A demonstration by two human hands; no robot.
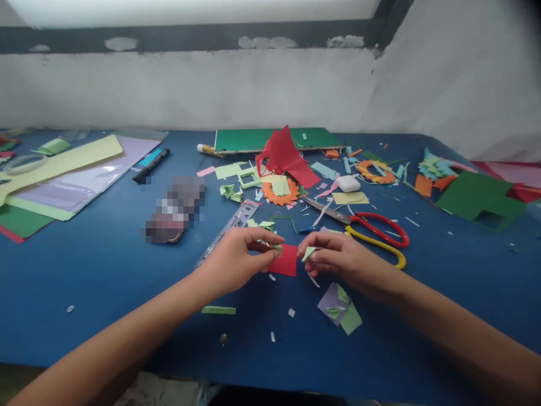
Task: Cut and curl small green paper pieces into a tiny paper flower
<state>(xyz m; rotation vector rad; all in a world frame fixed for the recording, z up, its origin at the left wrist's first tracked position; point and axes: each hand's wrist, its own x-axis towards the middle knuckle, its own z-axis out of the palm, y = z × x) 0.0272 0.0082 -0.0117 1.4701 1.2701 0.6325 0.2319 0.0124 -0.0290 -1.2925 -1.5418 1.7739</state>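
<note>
Fingers pinched, the right hand (338,259) holds a green fold (309,253), the left hand (243,256) a green scrap (277,247) at the red square (285,262) between them. Scissors (339,216) and ruler (236,219) lie beyond; farther, a yellow tube (212,150) bears illegible print.

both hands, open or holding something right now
Left hand: closed, thumb and fingers pinching a small green paper piece.
Right hand: closed, pinching a folded light green paper.
</note>
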